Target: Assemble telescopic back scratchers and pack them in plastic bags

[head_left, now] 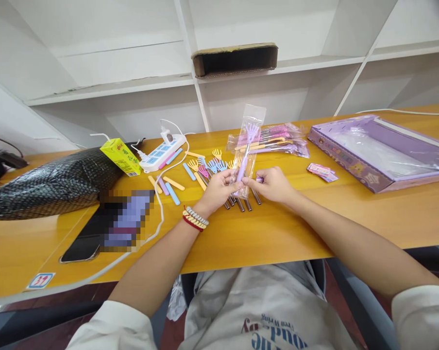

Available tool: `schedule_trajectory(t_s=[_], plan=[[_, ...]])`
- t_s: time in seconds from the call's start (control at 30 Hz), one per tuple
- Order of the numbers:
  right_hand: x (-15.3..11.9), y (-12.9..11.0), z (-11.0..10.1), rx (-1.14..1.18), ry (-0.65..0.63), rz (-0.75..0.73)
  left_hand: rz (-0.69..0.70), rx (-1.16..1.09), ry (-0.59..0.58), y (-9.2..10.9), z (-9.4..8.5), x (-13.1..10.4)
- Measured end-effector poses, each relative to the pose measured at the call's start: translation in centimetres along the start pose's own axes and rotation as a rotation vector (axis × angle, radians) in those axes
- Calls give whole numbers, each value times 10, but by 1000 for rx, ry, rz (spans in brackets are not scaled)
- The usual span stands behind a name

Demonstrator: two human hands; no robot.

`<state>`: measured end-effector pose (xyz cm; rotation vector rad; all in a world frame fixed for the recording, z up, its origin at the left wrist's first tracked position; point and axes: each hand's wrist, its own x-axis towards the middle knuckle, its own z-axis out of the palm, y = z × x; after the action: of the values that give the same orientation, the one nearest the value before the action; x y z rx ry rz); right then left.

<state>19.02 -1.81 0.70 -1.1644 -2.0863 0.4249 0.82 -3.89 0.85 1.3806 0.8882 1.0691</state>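
A purple hand-shaped scratcher (245, 158) lies inside a clear plastic bag (255, 114), held upright over the table. My left hand (219, 190) pinches the lower left part of the bag between thumb and fingers. At its lower right edge, my right hand (272, 184) is closed, its thumb and finger against the bag; a bit of purple shows at its fingers. Loose scratcher heads in yellow, pink and blue (212, 166) lie just behind my left hand, with metal rods (249, 206) sticking out below. Bagged scratchers (278, 141) are piled behind my right hand.
Coloured handles (173, 193) lie left of my hands, near a white power strip (164, 153) with a cable, a yellow-green drink carton (120, 156), a black wrapped package (59, 180) and a phone (90, 233). Rightward are small cards (322, 171) and a purple box (381, 182).
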Motion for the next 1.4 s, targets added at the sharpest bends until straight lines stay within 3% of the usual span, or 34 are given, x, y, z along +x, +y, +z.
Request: schedule_trajectory(t_s=[0.17,0.3,0.4,0.5,0.73,0.93,1.17,1.4], plan=[[8,10,-8,138,3,135,-63,212,94,1,-2,1],[10,14,-7,360,-9,230,-78,260,72,2,-3,1],[11,15,-6,588,-11,215,-49,280,58,3,-5,-1],[13,17,-5,708,98,160,-20,301,31,5,-8,-2],[16,28,-11,382,471,73,-2,410,-47,14,-14,-7],[21,43,-30,123,799,-40,20,550,-118,22,-22,-9],[20,59,-37,-43,784,-137,81,691,-104,31,-27,-11],[20,56,-37,120,770,-42,118,758,-122,32,-28,-11]])
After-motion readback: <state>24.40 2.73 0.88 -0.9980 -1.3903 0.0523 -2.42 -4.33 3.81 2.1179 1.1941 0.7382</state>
